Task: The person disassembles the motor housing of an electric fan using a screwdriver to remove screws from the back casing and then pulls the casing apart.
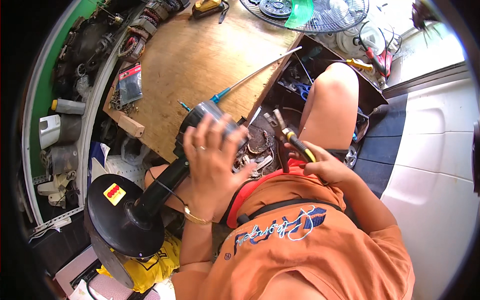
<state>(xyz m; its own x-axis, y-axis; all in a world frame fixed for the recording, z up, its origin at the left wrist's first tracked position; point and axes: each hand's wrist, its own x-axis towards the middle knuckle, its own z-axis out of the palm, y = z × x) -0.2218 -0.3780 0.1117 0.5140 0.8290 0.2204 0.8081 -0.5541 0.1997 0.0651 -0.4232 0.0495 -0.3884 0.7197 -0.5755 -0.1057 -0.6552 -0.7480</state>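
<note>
A wooden table point(185, 60) spreads out beyond the fingers of my left hand point(212, 155). Slanting from just under those fingers down to its round base, left of my wrist, is the black fan stand point(156, 196). A round fan grille point(330, 15) lies at the far edge, well beyond both my hands. Below the base, near my left forearm, sits a yellow bag point(162, 262). My left fingers lie slightly apart across the dark housing point(202, 109) at the stand's upper end, the thumb held out from them; how firmly they press, I cannot tell. Just past their tips a long thin rod point(255, 75) with a teal end rests on the wood. My right hand point(325, 167) is closed around yellow-and-black pliers point(299, 144), their head pointing away from me. Left of my left fingers, well apart, lies a small packet point(131, 84).
</note>
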